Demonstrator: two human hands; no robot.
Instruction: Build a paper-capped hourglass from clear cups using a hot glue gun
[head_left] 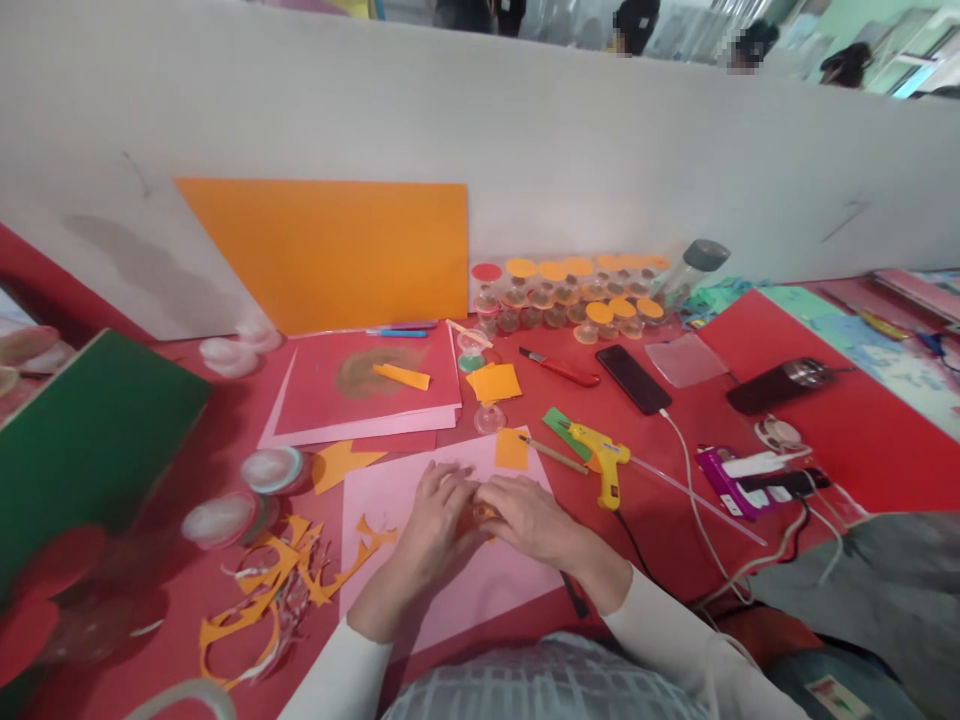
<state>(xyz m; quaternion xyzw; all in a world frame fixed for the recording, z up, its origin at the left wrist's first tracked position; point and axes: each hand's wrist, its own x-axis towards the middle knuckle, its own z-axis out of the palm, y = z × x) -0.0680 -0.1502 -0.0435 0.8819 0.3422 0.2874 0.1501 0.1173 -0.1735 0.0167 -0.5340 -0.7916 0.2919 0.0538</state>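
Observation:
Above a pink sheet of paper [450, 600], my left hand [441, 515] and my right hand [529, 515] meet with fingers curled. Between them is a small round clear piece [484, 511] with orange showing at it; the fingers cover most of it. An orange paper square [512, 449] and a pencil [553, 455] lie just beyond my right hand. To its right rests a yellow glue gun [602, 458] on a green scrap [564, 432]. Left of my left hand lie orange paper offcuts [289, 570].
Rows of clear cups topped with orange discs [553, 271] stand by the white partition [480, 130]. A red cutter [562, 368], a phone [634, 379] and cables [686, 450] lie at the right. A green board [97, 440] and lidded tubs [271, 469] are at the left.

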